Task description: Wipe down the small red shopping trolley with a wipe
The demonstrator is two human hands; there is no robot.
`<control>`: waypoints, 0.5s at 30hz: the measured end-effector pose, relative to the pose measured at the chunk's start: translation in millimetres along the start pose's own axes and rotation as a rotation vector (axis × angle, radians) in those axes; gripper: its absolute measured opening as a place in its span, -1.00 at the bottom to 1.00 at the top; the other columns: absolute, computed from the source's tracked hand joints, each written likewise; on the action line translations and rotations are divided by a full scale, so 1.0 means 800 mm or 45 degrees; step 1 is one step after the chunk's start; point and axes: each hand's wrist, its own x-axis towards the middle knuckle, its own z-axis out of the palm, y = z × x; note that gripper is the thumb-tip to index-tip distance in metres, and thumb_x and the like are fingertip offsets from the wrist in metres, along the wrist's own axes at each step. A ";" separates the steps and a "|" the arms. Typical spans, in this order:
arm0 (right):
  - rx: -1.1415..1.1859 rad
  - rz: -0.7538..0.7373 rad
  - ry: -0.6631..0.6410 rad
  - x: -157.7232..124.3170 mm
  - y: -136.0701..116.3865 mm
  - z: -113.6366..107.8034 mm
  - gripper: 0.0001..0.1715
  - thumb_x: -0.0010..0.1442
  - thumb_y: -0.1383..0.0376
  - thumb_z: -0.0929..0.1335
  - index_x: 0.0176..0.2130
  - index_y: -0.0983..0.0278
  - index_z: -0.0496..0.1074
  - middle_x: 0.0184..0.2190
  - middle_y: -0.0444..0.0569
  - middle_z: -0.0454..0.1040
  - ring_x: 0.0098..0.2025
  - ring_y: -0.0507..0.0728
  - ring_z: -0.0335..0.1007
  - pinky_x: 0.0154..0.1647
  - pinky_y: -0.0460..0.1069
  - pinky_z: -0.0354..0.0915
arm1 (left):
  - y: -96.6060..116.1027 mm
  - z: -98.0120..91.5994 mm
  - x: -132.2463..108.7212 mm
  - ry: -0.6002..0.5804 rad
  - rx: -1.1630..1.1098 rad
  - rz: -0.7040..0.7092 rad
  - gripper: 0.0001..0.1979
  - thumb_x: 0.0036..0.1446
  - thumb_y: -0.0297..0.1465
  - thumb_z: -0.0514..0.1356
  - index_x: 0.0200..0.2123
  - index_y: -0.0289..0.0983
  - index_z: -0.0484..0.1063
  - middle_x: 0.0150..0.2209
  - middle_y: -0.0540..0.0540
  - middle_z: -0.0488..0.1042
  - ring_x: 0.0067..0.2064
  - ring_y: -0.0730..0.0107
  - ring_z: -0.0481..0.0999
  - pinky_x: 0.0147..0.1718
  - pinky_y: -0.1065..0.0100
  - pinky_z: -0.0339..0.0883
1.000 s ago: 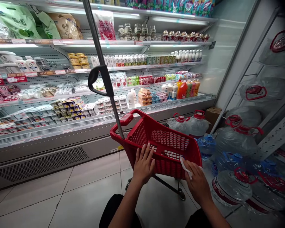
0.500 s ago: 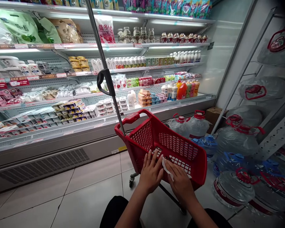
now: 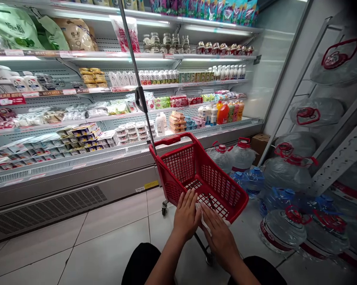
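A red plastic shopping cart (image 3: 164, 174) stands in front of me, its basket tipped towards me. My left hand (image 3: 186, 217) lies at the near side of the basket, fingers stretched out and close together, with nothing visible in it. Beside it, my right hand (image 3: 220, 232) is laid over a crumpled white tissue (image 3: 206, 224), which pokes out between thumb and fingers along the basket's near rim. The two hands nearly meet at the fingertips. They hide part of the near rim, so exact contact there cannot be made out.
A metal pole with a black clip (image 3: 141, 99) rises from the cart's handle end. Behind stands a refrigerated shelf (image 3: 115, 156) with dairy goods and drinks. Large water bottles (image 3: 282, 231) crowd the floor and rack on the right. Pale tiles (image 3: 107, 245) cover the floor.
The cart has turned a little and its near wheel has shifted left. My left hand's fingers have drawn together, and both hands sit slightly lower against the basket. The view has moved right.
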 end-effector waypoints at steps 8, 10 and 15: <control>-0.007 -0.157 -0.106 -0.054 0.008 -0.008 -0.23 0.46 0.23 0.17 0.54 0.13 -0.10 0.45 -0.12 0.21 0.44 0.18 0.19 0.44 0.15 0.14 | -0.036 -0.011 -0.006 0.024 0.043 -0.148 -0.41 0.51 -0.26 -0.07 0.51 -0.21 -0.01 0.49 -0.09 0.13 0.50 0.28 0.10 0.46 0.06 0.03; -0.025 -0.107 -0.100 -0.067 0.031 -0.011 -0.24 0.45 0.26 0.16 0.54 0.09 -0.09 0.45 -0.15 0.21 0.46 0.18 0.15 0.48 0.18 0.07 | -0.034 -0.009 -0.011 0.035 0.049 -0.211 -0.36 0.50 -0.21 -0.04 0.53 -0.25 -0.08 0.50 -0.14 0.09 0.52 0.21 0.05 0.45 0.01 0.05; -0.023 0.236 -0.062 -0.065 0.081 -0.016 -0.26 0.50 0.22 0.10 0.55 0.08 -0.17 0.49 -0.14 0.13 0.50 0.20 0.06 0.50 0.25 0.05 | -0.017 -0.007 -0.031 0.000 0.042 -0.182 -0.24 0.46 -0.14 0.03 0.55 -0.26 -0.20 0.55 -0.21 -0.11 0.55 0.05 -0.10 0.43 -0.04 0.07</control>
